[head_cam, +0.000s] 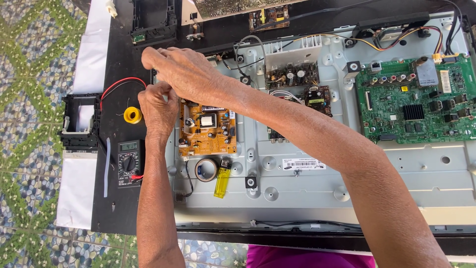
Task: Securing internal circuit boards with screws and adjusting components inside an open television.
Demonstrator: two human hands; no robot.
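Observation:
My left hand [157, 110] and my right hand [182, 73] meet at the top left corner of an orange circuit board [207, 133], which sits on the grey metal back panel [396, 171] of an opened flat screen. My left hand's fingers are pinched together where a red lead [119, 85] ends; the lead loops back toward a black multimeter [130, 162]. My right forearm crosses over the panel, and that hand's fingers curl down just above the left hand. What they grip is hidden.
A yellow solder spool [132, 115] lies left of my hands. A tape roll [206, 169] and yellow lighter [222, 181] lie below the orange board. A green main board [416, 101] is at right, small dark boards [292, 75] in the middle, a black plastic frame [79, 122] far left.

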